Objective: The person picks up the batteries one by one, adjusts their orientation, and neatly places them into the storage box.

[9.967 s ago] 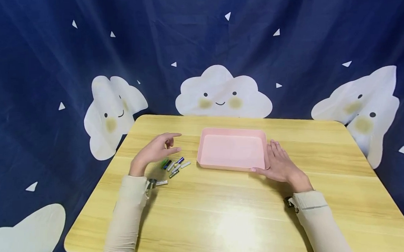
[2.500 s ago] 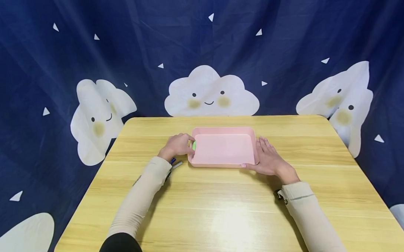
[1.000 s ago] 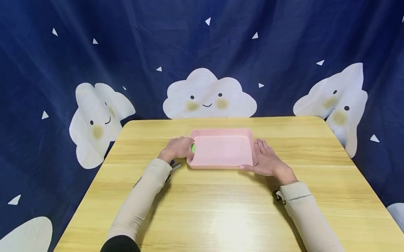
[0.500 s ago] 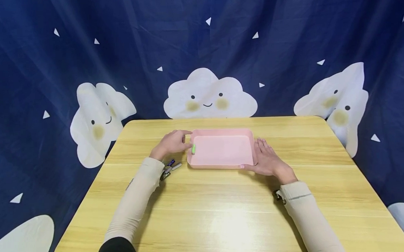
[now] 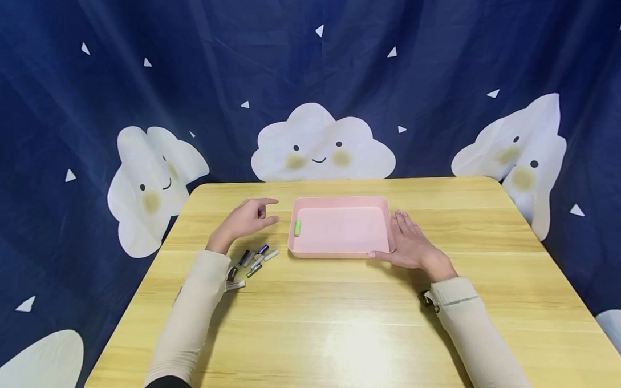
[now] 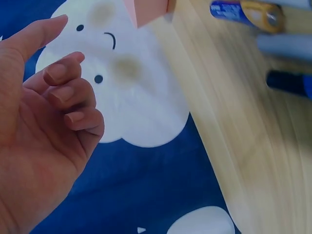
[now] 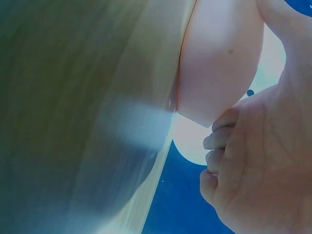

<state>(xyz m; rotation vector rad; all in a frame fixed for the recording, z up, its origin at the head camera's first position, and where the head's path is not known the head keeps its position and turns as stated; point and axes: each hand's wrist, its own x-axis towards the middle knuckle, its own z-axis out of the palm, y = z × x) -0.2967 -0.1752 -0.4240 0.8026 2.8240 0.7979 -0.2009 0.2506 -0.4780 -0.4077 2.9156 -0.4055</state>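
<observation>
The pink tray [image 5: 342, 230] lies mid-table in the head view, a green battery [image 5: 297, 228] inside along its left wall. My left hand [image 5: 242, 222] hovers left of the tray with nothing in its grasp; thumb and index finger are spread apart, the other fingers loosely bent, as the left wrist view also shows. Below it several batteries lie loose, among them a blue-and-gold battery [image 6: 246, 13] and a white battery [image 5: 271, 255]. My right hand [image 5: 414, 247] rests against the tray's right wall, fingers extended along it and thumb at the front right corner.
Another pale battery [image 5: 235, 285] lies beside the left cuff, partly covered by the sleeve and wrist device. The wooden table [image 5: 315, 319] has rounded corners. A dark blue curtain [image 5: 306, 57] with white clouds hangs behind and beside it.
My left hand carried the green battery from the pile into the tray and let it go there. Since then it has drawn back left over the pile. My right hand stays at the tray.
</observation>
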